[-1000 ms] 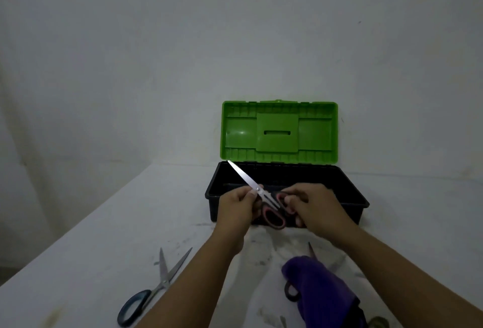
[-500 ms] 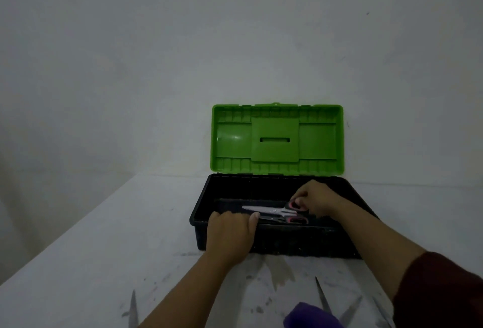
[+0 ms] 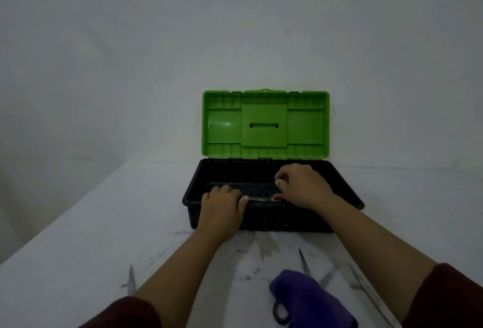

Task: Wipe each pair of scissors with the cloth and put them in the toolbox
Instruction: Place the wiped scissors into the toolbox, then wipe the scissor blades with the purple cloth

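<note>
Left hand (image 3: pixel 222 212) palm down, fingers (image 3: pixel 224 192) curled forward, thumb out to the right, right hand (image 3: pixel 303 186) further forward, fingers loosely bent, both forearms bare, dark red sleeves at the elbows

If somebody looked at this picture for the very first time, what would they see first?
Probably the bright green lid, standing open against the pale wall at the back of the black toolbox. Next, the two hands over the box: the left hand grips its front rim, while the right hand hovers above the red-handled scissors lying inside. Nearest the camera, a purple cloth lies on the white table among more scissors.
</note>
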